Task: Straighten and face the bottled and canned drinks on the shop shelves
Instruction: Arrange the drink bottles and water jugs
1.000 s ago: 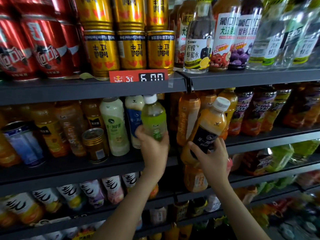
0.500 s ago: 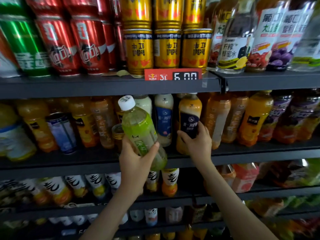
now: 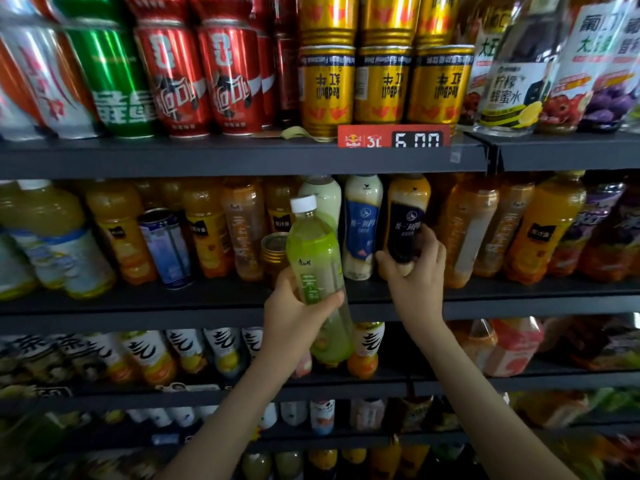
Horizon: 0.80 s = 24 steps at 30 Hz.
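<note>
Shelf price tag (image 3: 393, 140) reads 6.00; gold cans (image 3: 382, 88) say RedBull, inverted.

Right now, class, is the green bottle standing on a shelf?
No, the left hand holds the green bottle tilted in the air, in front of the shelf.

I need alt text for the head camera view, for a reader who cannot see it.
A person's left hand holds a green drink bottle, slightly tilted, in front of the middle shelf, while the right hand grips an orange bottle with a dark label standing on it. Above stand red cans and gold cans.
</note>
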### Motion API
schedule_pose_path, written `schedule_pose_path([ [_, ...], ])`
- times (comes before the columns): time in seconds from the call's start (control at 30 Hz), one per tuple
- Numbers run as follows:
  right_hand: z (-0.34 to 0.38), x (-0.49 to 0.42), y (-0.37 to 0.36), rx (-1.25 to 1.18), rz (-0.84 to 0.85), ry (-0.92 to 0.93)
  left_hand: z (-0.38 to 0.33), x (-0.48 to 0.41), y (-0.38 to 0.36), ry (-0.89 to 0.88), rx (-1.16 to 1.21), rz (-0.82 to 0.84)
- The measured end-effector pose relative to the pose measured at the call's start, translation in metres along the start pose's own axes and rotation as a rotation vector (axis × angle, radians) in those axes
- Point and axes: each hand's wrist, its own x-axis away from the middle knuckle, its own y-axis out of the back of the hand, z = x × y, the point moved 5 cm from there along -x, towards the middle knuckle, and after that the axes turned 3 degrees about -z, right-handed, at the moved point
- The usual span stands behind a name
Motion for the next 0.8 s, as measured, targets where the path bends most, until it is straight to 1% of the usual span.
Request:
schedule_pose_path([
  [0.03,0.009,0.008,0.001,-0.047,0.085,0.002,0.000,0.001,-0.003,-0.006,-0.013,0.013],
  [0.1,0.026,0.026,-0.003,-0.135,0.399,-0.079,0.001,0.001,-0.012,-0.029,-0.046,0.046],
  [0.13,0.031,0.035,-0.004,-0.155,0.527,-0.116,0.002,0.001,-0.018,-0.042,-0.067,0.073],
  [0.17,0.030,0.040,-0.002,-0.152,0.584,-0.146,0.002,0.002,-0.025,-0.054,-0.087,0.109],
  [0.2,0.027,0.042,0.003,-0.140,0.578,-0.172,0.003,0.002,-0.033,-0.065,-0.103,0.148],
  [0.3,0.012,0.040,0.031,-0.097,0.470,-0.262,0.000,0.009,-0.063,-0.090,-0.141,0.256],
  [0.4,-0.006,0.044,0.067,-0.018,0.399,-0.338,-0.006,0.025,-0.100,-0.097,-0.186,0.340],
  [0.57,-0.033,0.048,0.138,0.003,0.263,-0.403,-0.028,0.066,-0.158,-0.108,-0.177,0.468],
  [0.7,-0.054,0.046,0.201,-0.046,0.198,-0.412,-0.046,0.099,-0.214,-0.162,-0.167,0.526],
  [0.8,-0.077,0.043,0.259,-0.075,0.159,-0.417,-0.057,0.127,-0.268,-0.194,-0.182,0.529],
])
